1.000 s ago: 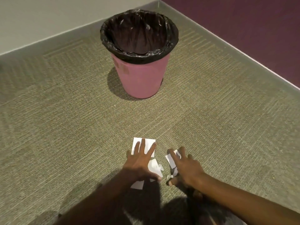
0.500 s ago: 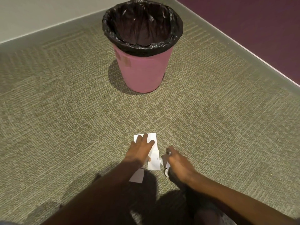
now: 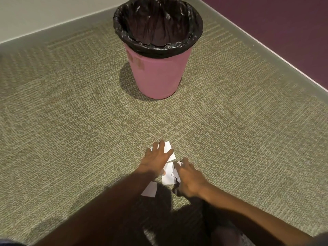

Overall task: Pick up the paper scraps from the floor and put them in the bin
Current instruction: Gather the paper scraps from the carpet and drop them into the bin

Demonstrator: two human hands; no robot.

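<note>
where the carpet (image 3: 71,121) runs from the bin (image 3: 158,75) toward the camera, the paper scraps (image 3: 167,172) lie in one small white cluster, well apart from the bin and roughly in line with it. top scrap (image 3: 167,148): closest of the cluster to the bin, flat on the carpet. larger piece (image 3: 166,176): just behind it, on the side away from the bin. separate piece (image 3: 149,189): farthest from the bin, one edge tucked under the left forearm.

left hand (image 3: 156,159): fingers straight and spread, laid flat over the top scrap, thumb down by the larger piece. right hand (image 3: 189,180): fingers curled, pinching small torn bits at the edge of the larger piece. the two hands sit just beside each other.

bin: pink, upright on the carpet, a black liner (image 3: 158,48) folded over its rim, brownish marks on its side. a pale wall (image 3: 35,15) stands beyond the bin to the left, a dark purple wall (image 3: 284,23) to the right.
</note>
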